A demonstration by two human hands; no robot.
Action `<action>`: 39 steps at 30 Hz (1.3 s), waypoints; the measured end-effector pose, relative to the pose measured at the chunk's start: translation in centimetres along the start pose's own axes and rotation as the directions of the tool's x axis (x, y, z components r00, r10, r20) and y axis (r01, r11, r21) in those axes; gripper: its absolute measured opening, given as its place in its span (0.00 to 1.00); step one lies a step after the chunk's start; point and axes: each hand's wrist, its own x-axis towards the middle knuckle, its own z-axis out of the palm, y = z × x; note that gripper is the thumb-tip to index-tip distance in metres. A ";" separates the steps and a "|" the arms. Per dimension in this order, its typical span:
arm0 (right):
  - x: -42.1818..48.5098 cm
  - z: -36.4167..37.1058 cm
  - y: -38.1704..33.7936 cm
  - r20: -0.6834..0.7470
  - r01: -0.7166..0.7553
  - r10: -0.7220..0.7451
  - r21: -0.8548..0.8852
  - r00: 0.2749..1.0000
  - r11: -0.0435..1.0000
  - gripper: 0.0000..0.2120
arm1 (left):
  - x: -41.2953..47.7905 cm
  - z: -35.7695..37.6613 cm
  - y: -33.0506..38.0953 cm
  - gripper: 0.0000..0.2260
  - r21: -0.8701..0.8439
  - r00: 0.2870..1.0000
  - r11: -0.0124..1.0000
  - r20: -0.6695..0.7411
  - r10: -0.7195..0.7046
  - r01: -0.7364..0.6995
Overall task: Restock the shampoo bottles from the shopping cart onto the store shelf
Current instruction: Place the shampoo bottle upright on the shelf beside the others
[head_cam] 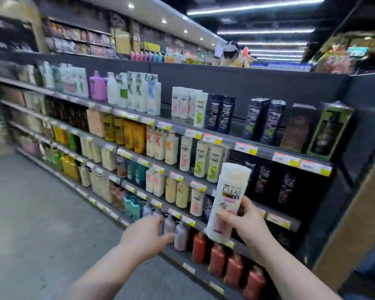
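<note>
Shampoo is being held up in front of the store shelf (243, 141): a white bottle (228, 200) marked CLEAR is gripped around its lower half by the right hand (246, 224), thumb across the front and fingers wrapped behind. The bottle is raised, cap end up and tilted slightly to the right, before the right end of the middle tiers, where black bottles (275, 182) are stood just behind it. The left hand (145, 237) is stretched toward the lower tier near small pale bottles (175, 231), its fingers loosely spread and nothing grasped; whether those bottles are touched cannot be told through the blur. Red bottles (217, 254) are lined along the bottom tier's front edge.
</note>
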 end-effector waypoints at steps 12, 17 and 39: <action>11.6 16.4 -2.0 0.147 0.027 -0.020 -0.048 0.989 0.998 0.20 | 8.2 -6.9 -13.6 0.18 -0.004 0.984 0.987 -0.074 -0.159 0.159; 19.5 21.3 -2.0 0.194 0.042 -0.034 -0.039 0.980 0.998 0.20 | 15.5 -9.6 -17.5 0.20 0.014 0.978 0.984 -0.116 -0.175 0.178; 49.6 24.5 -4.4 -0.163 0.127 -0.153 -0.162 0.975 0.979 0.21 | 51.3 -16.1 -16.9 0.28 0.032 0.959 0.963 -0.084 0.271 -0.269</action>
